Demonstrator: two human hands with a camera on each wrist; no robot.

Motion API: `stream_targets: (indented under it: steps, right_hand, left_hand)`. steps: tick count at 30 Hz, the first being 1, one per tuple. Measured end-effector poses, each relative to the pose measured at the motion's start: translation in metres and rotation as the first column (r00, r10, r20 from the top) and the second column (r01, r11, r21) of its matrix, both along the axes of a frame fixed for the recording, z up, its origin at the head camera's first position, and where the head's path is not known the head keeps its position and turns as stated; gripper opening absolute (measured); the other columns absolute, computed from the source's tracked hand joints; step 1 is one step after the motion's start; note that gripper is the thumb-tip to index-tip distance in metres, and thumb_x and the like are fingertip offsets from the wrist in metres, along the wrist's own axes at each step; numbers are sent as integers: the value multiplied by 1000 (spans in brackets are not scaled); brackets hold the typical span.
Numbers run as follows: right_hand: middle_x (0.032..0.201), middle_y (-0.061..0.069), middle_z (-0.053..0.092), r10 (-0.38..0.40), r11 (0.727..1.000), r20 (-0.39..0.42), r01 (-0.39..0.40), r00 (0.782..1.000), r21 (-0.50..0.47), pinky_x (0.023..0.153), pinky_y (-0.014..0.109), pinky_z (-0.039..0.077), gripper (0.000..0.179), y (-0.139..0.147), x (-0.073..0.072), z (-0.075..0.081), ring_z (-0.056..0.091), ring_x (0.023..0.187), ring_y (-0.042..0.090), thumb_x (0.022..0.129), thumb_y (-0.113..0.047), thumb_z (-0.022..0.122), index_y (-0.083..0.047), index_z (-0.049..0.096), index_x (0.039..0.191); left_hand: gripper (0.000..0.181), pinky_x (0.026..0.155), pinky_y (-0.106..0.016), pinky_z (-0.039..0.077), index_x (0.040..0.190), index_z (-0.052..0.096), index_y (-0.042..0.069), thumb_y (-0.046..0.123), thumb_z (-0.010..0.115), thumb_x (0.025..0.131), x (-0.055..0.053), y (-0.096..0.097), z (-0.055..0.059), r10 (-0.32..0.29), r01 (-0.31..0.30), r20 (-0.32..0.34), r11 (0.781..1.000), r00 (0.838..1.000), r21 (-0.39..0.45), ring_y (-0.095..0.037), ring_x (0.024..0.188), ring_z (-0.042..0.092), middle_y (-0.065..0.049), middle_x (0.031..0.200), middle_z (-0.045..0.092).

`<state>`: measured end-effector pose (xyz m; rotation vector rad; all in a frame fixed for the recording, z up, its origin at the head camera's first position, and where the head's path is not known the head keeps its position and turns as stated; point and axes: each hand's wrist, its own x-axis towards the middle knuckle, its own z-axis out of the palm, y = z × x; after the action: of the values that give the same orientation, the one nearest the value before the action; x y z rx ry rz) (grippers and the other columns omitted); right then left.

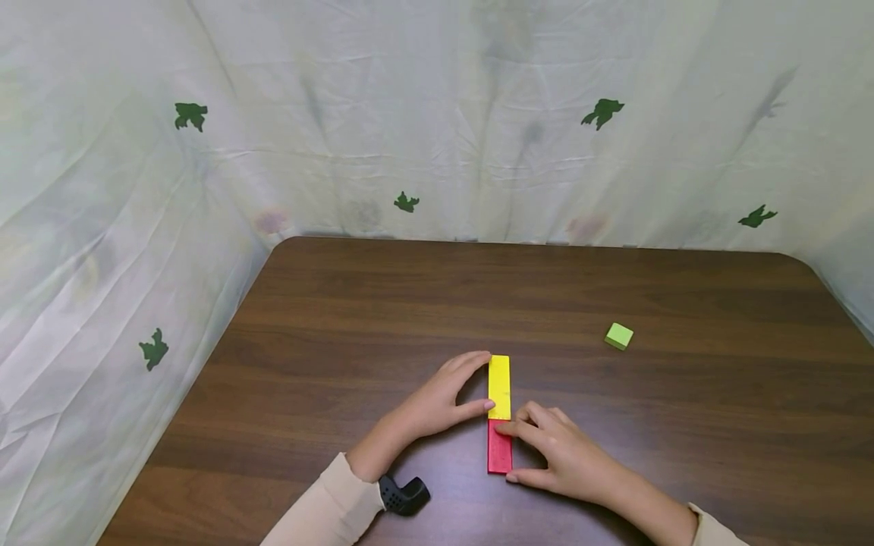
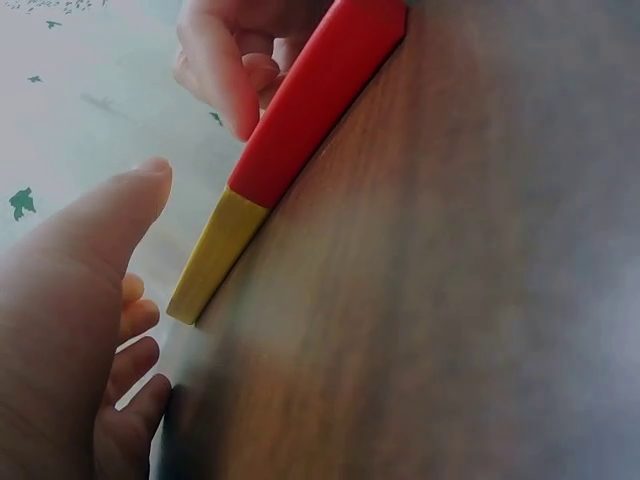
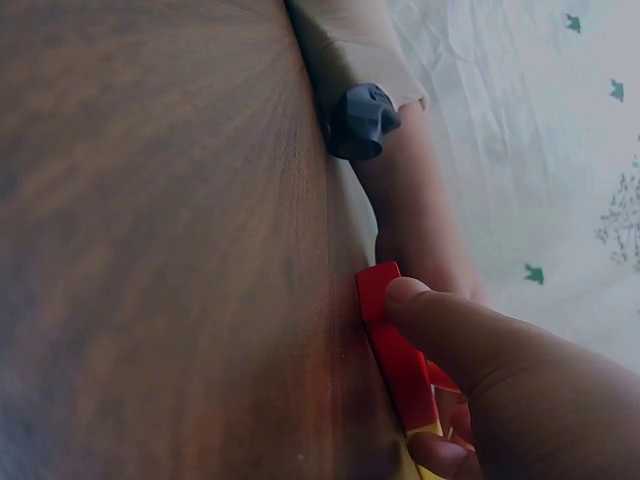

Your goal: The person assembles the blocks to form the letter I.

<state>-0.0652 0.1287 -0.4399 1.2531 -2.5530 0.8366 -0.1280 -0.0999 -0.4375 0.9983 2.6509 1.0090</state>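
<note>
Red block point(image 1: 500, 453) and yellow block point(image 1: 500, 383) sit end to end between the hands. Looks like lining-up: right hand point(image 1: 561, 456) pinching red, left hand point(image 1: 440, 398) spread loosely against yellow. Next nudge probably needs flush edges. Decent room toward the lime-green block point(image 1: 619, 336); far table point(image 1: 355, 303) edge's well off.

1 high head view, forward and down; 2 close, low, sidelong wrist views; red block point(image 1: 500, 453) in all 3.

No letter, number, brand name or sign can be read in these three views, neither on the near red block point(image 1: 501, 456), the yellow block point(image 1: 500, 379), the green block point(image 1: 619, 334) at far right, nor on the black wrist device point(image 1: 404, 496).
</note>
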Motion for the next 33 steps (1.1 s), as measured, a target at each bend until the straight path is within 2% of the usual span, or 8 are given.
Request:
stream_targets:
  steps: [7,20,26,33]
  right_hand:
    - [96,-13,40,9,1000,-10,-9,1000,-14,71,26,35,50,0,0,0,37,79,3,75,-41,71,-16,59,116]
    - [97,-14,40,-5,1000,9,5,1000,0,71,26,36,52,1,0,-3,38,81,3,74,-42,70,-21,57,120]
    - [96,-13,40,-9,1000,3,9,1000,-3,71,27,37,51,1,0,-3,37,81,6,75,-43,69,-19,58,119]
    - [97,-14,40,-23,1000,16,23,1000,6,71,26,37,50,1,1,-2,37,82,6,76,-44,68,-19,58,118]
  left_hand:
    - [68,101,-40,27,140,31,14,48,54,85,8,-2,0,-4,4,-7,1000,1000,3,-16,128,27,1,140,32]
    - [71,101,-40,27,140,29,14,48,55,84,21,-2,0,-50,50,-27,999,998,-10,-16,128,26,0,140,32]
    - [77,101,-39,27,138,33,12,48,64,78,23,-1,-1,-70,70,-44,998,997,-2,-16,128,25,0,140,32]
    - [73,100,-38,28,134,42,13,46,68,75,22,0,-1,-89,87,-67,996,994,-29,-16,128,24,0,140,31]
